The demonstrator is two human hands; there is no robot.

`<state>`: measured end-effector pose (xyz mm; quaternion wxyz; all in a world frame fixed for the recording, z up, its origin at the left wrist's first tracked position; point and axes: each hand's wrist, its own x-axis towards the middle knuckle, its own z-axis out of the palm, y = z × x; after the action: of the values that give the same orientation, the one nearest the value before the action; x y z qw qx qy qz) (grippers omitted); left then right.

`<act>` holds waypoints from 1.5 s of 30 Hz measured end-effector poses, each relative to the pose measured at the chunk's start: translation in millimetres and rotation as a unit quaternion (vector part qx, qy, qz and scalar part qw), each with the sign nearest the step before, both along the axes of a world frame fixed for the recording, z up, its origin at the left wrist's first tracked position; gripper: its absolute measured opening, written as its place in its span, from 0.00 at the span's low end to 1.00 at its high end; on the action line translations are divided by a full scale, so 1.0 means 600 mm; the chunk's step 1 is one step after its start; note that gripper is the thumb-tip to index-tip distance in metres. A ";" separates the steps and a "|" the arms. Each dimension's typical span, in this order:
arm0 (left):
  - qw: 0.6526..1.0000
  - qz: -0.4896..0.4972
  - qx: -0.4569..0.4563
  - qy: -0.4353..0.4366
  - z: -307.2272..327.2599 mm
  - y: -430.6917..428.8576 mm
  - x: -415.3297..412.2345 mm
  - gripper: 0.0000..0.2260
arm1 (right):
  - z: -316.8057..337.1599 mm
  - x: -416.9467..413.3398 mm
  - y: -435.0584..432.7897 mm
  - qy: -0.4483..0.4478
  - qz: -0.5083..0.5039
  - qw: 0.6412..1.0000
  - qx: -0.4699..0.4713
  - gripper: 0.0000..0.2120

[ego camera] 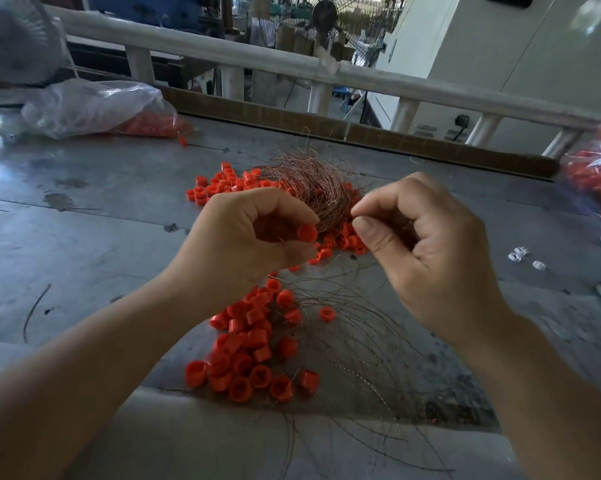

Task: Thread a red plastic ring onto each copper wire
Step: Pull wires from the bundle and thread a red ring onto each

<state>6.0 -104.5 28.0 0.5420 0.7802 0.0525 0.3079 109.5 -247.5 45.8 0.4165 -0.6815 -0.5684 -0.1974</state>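
Centrally, left hand pinched one red ring between thumb and fingers. Right hand: thumb and forefinger pressed together just beside copper wire bundle; whether a strand lay in the pinch, too fine to tell. Loose rings lay heaped on grey table.

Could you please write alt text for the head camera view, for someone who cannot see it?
The left hand pinches a red ring and the right hand pinches a copper wire, above a grey table strewn with loose red rings and a wire bundle.
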 end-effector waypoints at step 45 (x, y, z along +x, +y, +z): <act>0.975 -0.138 -0.166 -0.046 0.001 -0.006 -0.010 0.15 | -0.006 -0.022 -0.004 0.114 0.017 0.993 -0.033 0.03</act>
<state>-0.2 -108.2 28.5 0.7029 0.6643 -0.0298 0.2524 96.3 -249.8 42.0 0.4588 -0.7036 -0.5347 -0.0922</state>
